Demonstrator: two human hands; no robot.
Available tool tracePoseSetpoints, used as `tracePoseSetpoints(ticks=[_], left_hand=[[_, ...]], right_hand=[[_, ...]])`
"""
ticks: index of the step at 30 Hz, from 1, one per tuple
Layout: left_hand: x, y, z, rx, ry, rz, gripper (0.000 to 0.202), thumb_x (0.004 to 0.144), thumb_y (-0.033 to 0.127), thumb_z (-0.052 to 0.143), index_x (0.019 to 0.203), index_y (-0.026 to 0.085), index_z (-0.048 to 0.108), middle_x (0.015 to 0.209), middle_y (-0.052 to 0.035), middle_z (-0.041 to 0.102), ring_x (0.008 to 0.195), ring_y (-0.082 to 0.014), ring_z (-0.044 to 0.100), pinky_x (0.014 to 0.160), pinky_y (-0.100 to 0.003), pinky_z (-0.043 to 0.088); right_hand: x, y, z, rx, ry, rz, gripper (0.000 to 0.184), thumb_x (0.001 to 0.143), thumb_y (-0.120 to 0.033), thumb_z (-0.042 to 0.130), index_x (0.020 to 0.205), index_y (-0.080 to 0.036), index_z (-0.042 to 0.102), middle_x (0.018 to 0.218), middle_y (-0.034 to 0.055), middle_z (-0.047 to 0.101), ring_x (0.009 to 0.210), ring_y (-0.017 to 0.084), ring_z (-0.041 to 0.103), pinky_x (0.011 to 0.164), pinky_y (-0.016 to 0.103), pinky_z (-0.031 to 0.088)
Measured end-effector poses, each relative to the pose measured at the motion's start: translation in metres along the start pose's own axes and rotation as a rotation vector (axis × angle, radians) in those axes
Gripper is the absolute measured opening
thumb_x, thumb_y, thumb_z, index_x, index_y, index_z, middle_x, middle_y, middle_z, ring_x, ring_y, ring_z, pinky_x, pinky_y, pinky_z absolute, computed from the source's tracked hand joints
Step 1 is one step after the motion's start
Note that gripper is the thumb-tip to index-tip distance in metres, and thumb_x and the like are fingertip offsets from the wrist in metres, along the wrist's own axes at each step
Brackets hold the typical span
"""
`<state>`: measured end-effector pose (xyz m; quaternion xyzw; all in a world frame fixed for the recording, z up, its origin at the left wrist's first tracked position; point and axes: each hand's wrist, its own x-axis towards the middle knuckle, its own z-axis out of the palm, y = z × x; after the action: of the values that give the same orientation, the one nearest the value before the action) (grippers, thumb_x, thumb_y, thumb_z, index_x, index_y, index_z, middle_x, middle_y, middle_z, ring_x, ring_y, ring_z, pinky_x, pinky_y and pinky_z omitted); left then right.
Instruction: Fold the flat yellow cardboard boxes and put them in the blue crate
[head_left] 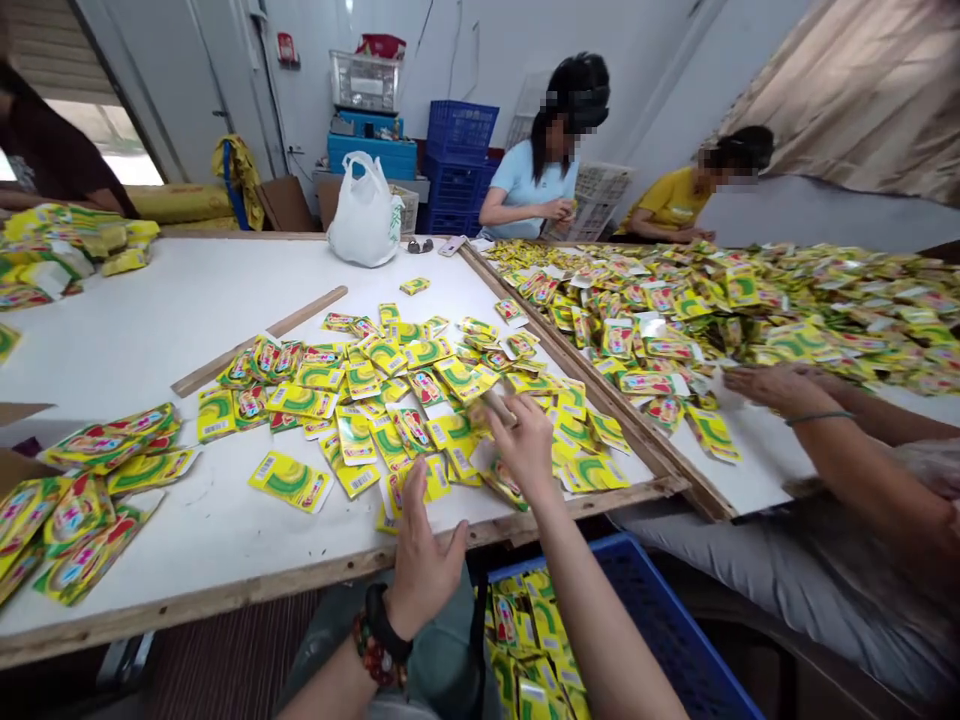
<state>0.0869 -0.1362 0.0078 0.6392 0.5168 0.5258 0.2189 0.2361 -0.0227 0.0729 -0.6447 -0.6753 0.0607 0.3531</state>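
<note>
Many small flat yellow-and-green packets (300, 400) lie in a loose pile on the white table in front of me. My left hand (427, 565) is at the table's near edge with thumb and fingers apart, holding nothing. Its fingertips are close to the lowest packets of the pile. Further right, my right hand (529, 445) reaches into the pile with bent fingers. Those fingertips are smeared by motion among the packets, so whether they grip one cannot be made out. Below the table edge, a blue crate (667, 630) holds more of these packets.
A wooden divider (577, 350) separates my table from a large heap of packets (795, 310). A co-worker's hands (780, 390) are at that heap. A wood strip (262, 340), a white plastic bag (364, 215) and packets at left (82, 520) lie on my side.
</note>
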Motion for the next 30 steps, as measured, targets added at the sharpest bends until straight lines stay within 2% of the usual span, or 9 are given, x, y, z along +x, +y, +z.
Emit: tracePoseSetpoints(ticks=[2, 5, 7, 10, 15, 19, 22, 25, 30], left_hand=[[0.008, 0.006, -0.004, 0.084, 0.060, 0.059, 0.083, 0.083, 0.028, 0.062, 0.147, 0.020, 0.011, 0.147, -0.0182, 0.031, 0.139, -0.0298, 0.030, 0.110, -0.052, 0.035], [0.014, 0.008, -0.008, 0.137, 0.015, 0.120, 0.074, 0.083, 0.031, 0.061, 0.144, 0.019, 0.021, 0.134, -0.0167, 0.047, 0.126, -0.0277, 0.047, 0.102, -0.046, 0.044], [0.010, 0.005, -0.007, 0.141, -0.017, 0.103, 0.064, 0.085, 0.033, 0.057, 0.140, 0.017, 0.028, 0.127, -0.0168, 0.053, 0.115, -0.0264, 0.056, 0.092, -0.041, 0.050], [-0.001, -0.004, -0.001, 0.146, 0.078, 0.077, 0.060, 0.084, 0.038, 0.056, 0.133, 0.013, 0.033, 0.119, -0.0184, 0.056, 0.104, -0.0267, 0.060, 0.082, -0.039, 0.053], [-0.008, -0.014, 0.009, 0.095, 0.234, 0.174, 0.036, 0.080, 0.037, 0.059, 0.107, 0.017, 0.045, 0.100, -0.0108, 0.059, 0.093, -0.0225, 0.063, 0.077, -0.035, 0.053], [-0.004, -0.011, 0.007, 0.044, 0.117, 0.166, 0.043, 0.081, 0.033, 0.060, 0.115, 0.017, 0.039, 0.109, -0.0136, 0.059, 0.103, -0.0233, 0.061, 0.084, -0.038, 0.052], [-0.003, -0.009, 0.005, 0.009, -0.017, 0.078, 0.050, 0.079, 0.028, 0.060, 0.123, 0.018, 0.037, 0.110, -0.0120, 0.062, 0.100, -0.0226, 0.063, 0.085, -0.038, 0.053], [-0.002, -0.012, 0.004, 0.009, -0.058, 0.054, 0.050, 0.076, 0.029, 0.061, 0.121, 0.019, 0.041, 0.104, -0.0097, 0.065, 0.091, -0.0234, 0.066, 0.076, -0.035, 0.055], [-0.002, -0.014, 0.006, -0.035, -0.062, 0.029, 0.052, 0.075, 0.028, 0.061, 0.121, 0.018, 0.040, 0.108, -0.0110, 0.064, 0.097, -0.0239, 0.065, 0.081, -0.036, 0.054]], right_hand=[[-0.043, -0.030, -0.008, 0.236, -0.089, -0.059, 0.029, 0.086, -0.040, 0.056, 0.076, -0.015, 0.065, 0.075, 0.0047, 0.058, 0.071, 0.015, 0.054, 0.066, 0.025, 0.043], [-0.085, -0.056, -0.018, 0.568, -0.241, 0.036, 0.027, 0.079, -0.042, 0.066, 0.080, -0.016, 0.068, 0.074, 0.0029, 0.061, 0.067, 0.013, 0.054, 0.057, 0.022, 0.041], [-0.097, -0.057, -0.017, 0.799, -0.306, 0.115, 0.032, 0.079, -0.043, 0.066, 0.098, -0.018, 0.071, 0.092, 0.0053, 0.066, 0.083, 0.016, 0.060, 0.068, 0.024, 0.048], [-0.105, -0.049, -0.003, 0.986, -0.376, 0.187, 0.034, 0.083, -0.041, 0.062, 0.110, -0.023, 0.070, 0.110, 0.0057, 0.066, 0.103, 0.019, 0.060, 0.088, 0.030, 0.049], [-0.116, -0.043, 0.015, 0.895, -0.161, 0.370, 0.042, 0.080, -0.038, 0.065, 0.120, -0.025, 0.065, 0.117, 0.0068, 0.065, 0.106, 0.022, 0.061, 0.091, 0.035, 0.050], [-0.123, -0.047, 0.008, 0.801, -0.178, 0.193, 0.032, 0.080, -0.035, 0.067, 0.110, -0.025, 0.071, 0.117, 0.0060, 0.067, 0.114, 0.023, 0.060, 0.100, 0.036, 0.047], [-0.126, -0.048, 0.005, 0.680, -0.134, 0.211, 0.026, 0.081, -0.035, 0.065, 0.101, -0.022, 0.075, 0.102, 0.0061, 0.072, 0.085, 0.020, 0.070, 0.084, 0.033, 0.056], [-0.124, -0.048, 0.007, 0.591, -0.115, 0.315, 0.033, 0.083, -0.038, 0.060, 0.109, -0.020, 0.071, 0.103, 0.0066, 0.071, 0.059, 0.016, 0.067, 0.062, 0.030, 0.058], [-0.114, -0.048, 0.006, 0.621, -0.178, 0.174, 0.026, 0.085, -0.032, 0.059, 0.104, -0.021, 0.073, 0.105, 0.0053, 0.070, 0.096, 0.021, 0.069, 0.087, 0.034, 0.056]])
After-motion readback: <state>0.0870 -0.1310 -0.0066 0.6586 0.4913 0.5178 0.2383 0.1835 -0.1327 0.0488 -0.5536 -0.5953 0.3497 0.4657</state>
